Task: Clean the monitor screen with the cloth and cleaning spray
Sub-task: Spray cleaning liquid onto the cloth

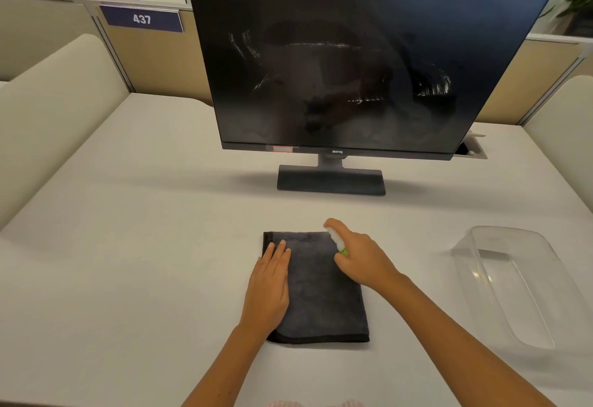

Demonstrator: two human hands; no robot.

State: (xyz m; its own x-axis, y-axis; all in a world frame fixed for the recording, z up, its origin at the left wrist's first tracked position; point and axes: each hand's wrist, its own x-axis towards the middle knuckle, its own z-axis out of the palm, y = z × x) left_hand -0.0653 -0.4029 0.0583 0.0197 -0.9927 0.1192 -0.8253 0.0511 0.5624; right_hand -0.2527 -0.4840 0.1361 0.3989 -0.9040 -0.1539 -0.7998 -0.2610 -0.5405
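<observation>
Cloth [321,288], dark grey and folded into a rectangle, lies flat on the table [144,214] at 6 o'clock from the monitor [353,63], its long axis running toward the screen. The left hand [269,284] rests palm-down on the cloth's left edge, fingers [278,251] straight and pressed together, pinning it. The right hand [362,259] hovers over the far right corner, fingers curled around a small white spray bottle [335,239] with a green band, its nozzle end tipped toward 11 o'clock and down at the fabric. The next move appears to be wetting the cloth; the left hand, already on it, is better placed to lift it. The screen shows whitish smears. A clear plastic tub [513,284] sits at 3 o'clock, well apart.
</observation>
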